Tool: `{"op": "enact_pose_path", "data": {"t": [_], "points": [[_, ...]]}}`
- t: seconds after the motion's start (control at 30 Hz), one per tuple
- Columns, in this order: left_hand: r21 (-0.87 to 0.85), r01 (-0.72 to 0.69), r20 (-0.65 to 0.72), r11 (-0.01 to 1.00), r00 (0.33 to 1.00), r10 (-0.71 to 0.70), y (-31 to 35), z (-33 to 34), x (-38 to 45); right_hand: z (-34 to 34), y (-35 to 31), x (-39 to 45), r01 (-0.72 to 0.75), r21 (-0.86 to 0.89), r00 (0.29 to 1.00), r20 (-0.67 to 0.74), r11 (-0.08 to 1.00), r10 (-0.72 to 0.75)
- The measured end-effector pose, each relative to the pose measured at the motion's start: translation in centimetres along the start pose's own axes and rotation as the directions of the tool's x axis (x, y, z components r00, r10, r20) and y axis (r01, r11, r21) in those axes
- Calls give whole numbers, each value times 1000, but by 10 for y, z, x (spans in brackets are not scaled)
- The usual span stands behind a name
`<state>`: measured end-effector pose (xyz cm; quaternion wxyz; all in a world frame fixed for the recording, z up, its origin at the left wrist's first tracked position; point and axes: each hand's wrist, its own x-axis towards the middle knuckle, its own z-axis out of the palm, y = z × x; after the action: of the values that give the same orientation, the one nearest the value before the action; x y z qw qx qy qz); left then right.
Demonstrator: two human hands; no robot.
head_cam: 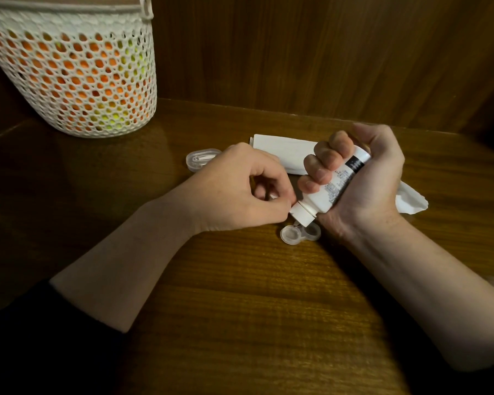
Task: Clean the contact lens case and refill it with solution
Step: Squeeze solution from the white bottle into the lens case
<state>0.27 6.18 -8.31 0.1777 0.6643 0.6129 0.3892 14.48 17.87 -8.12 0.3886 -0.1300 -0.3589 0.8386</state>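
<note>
Lens case lies open on table, two round wells up, directly under the bottle cap. Solution bottle tilted cap-down over the case, gripped in R hand, fingers wrapped tight round the body. L hand curled, fingertips at the cap; whether they pinch it is unclear. Folded white tissue behind hands. Clear lid left of tissue. Mesh basket far left.
</note>
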Motion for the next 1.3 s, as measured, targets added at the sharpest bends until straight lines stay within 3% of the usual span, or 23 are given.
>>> {"op": "enact_pose_path", "data": {"t": [0.43,0.67,1.3], "points": [[-7,-3,-2,1000,1000,3,-3,0,0,-2,-1,2,-17,-1,1000,10,1000,17],[-26,-12,-28,1000,1000,12,-6,2,2,-7,-11,8,-33,27,998,-57,999,35],[-19,9,66,1000,998,-8,-15,7,4,-14,-19,8,-24,-76,999,-45,997,21]]}}
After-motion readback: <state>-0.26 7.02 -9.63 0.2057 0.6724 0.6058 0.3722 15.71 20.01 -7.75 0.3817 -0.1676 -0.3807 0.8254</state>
